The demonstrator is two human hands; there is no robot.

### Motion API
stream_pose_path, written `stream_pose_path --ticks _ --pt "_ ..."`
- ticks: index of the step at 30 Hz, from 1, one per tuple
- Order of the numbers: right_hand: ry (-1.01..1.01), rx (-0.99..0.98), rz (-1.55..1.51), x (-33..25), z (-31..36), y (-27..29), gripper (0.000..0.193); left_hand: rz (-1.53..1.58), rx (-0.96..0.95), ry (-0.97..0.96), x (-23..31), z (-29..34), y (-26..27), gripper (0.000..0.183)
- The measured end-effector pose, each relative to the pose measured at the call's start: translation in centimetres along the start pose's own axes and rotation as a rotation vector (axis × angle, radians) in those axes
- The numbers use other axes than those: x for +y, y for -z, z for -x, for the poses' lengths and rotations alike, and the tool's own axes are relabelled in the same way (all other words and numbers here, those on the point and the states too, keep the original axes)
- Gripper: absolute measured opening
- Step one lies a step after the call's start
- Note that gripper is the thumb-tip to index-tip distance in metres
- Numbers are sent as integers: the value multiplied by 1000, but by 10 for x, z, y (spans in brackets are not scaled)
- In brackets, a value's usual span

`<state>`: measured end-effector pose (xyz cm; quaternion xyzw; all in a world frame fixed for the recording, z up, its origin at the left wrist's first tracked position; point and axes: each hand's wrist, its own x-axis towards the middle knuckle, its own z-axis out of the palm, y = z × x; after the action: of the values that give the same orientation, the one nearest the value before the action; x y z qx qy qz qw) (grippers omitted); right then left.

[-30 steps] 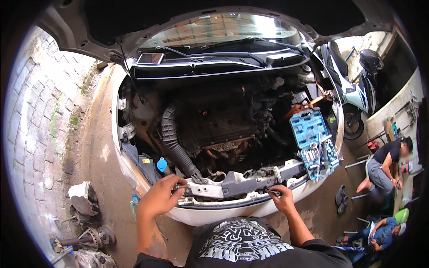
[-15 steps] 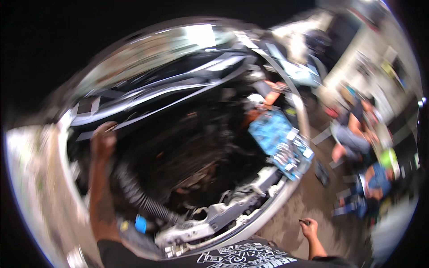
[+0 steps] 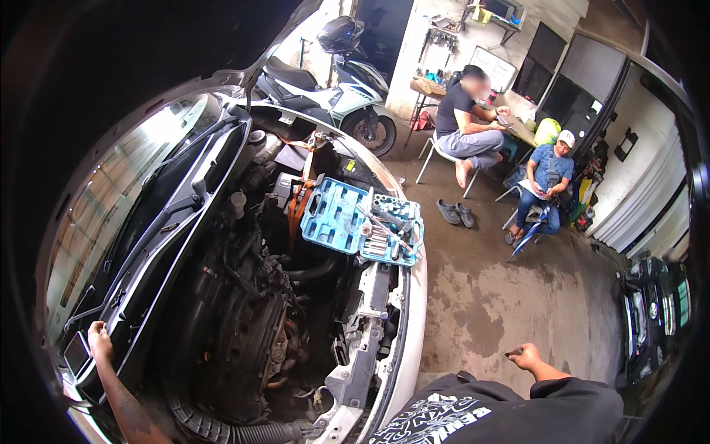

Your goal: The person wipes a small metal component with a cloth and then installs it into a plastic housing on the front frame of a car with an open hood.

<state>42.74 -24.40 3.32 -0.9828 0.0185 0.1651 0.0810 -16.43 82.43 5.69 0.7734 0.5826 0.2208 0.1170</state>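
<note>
My left hand (image 3: 100,342) is at the far left of the engine bay, beside the windshield cowl (image 3: 140,285). Its fingers are curled together, and whatever they hold, if anything, is too small to make out. Right by it lies a dark rectangular panel with a pale rim (image 3: 76,354). My right hand (image 3: 526,357) hangs over the floor outside the car, closed on a small dark object (image 3: 512,353) of a kind I cannot tell. An open blue socket set case (image 3: 333,218) rests across the car's front right edge, with sockets and wrenches (image 3: 384,233) in it.
The engine (image 3: 255,348) and a ribbed air hose (image 3: 214,429) fill the bay under the raised hood. Beyond stand a white scooter (image 3: 340,92), a seated person in black (image 3: 466,118), another in blue (image 3: 547,174), shoes (image 3: 455,213) and a dark vehicle (image 3: 651,314).
My view has turned to the right, and the blur is gone. My left hand stays by the cowl; my right hand still holds the small dark object.
</note>
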Motion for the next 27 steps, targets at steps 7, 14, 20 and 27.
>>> stream_pose_path --ticks 7,14,20,27 --pt "187 -23 23 -38 -44 -10 29 -141 96 11 -25 17 2 39" --pt "252 -27 16 -71 -55 4 29 -544 -19 269 11 36 -11 51" --pt "190 -69 -16 -79 -37 15 29 -434 -1 304 53 79 -22 57" --pt "375 -38 43 -48 -75 -40 32 95 -48 -271 207 349 -40 51"
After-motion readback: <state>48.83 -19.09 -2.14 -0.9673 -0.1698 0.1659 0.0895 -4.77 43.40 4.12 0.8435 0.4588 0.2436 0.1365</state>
